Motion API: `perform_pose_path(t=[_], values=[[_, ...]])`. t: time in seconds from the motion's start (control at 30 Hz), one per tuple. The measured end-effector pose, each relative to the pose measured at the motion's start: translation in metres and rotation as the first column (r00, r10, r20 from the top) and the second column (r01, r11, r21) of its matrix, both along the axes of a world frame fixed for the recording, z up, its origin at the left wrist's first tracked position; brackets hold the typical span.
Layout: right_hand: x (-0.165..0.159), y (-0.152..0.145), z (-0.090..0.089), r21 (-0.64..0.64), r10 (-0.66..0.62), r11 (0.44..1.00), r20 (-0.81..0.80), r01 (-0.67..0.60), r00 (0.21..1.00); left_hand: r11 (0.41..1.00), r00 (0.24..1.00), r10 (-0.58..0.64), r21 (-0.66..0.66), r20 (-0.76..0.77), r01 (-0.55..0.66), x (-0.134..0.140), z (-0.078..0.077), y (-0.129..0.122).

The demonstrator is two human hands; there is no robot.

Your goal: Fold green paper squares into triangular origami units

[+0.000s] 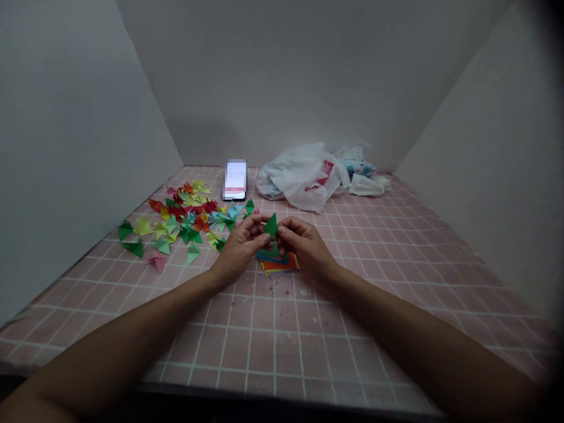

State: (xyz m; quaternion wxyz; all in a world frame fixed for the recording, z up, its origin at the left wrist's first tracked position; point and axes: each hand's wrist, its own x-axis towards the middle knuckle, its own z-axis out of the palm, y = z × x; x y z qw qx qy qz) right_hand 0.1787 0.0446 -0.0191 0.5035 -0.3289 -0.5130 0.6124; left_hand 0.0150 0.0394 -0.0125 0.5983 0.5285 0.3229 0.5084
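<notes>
A small piece of folded green paper (271, 225), pointed at the top, is held up between my two hands. My left hand (245, 238) pinches its lower left side between thumb and fingers. From the other side, my right hand (299, 239) has thumb and fingertips closed at its right edge. Just below and behind the hands lies a stack of coloured paper squares (282, 265), with orange, yellow and blue edges showing; the hands partly cover it. Many folded paper pieces (189, 214) in red, yellow, green, blue and pink are spread to the left of my left hand.
A phone (235, 180) with a lit, blurred screen leans upright at the back. White plastic bags (304, 173) lie against the back wall, with a crumpled packet (359, 170) beside them. A pink checked cloth (396, 282) covers the table, and walls enclose three sides.
</notes>
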Motion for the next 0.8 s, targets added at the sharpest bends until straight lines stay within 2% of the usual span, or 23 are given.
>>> perform_pose_path(t=[0.37,0.8], values=[[-0.0009,0.0000,0.0020,-0.027,0.011,1.000,-0.020,-0.011,1.000,1.000,1.000,-0.026,0.013,0.006,0.026,-0.0013,-0.0012,0.0007],[-0.0003,0.0022,-0.0015,-0.076,0.131,0.987,-0.164,-0.145,0.978,0.994,0.993,-0.107,0.028,0.047,0.106,-0.0028,-0.0033,0.0027]])
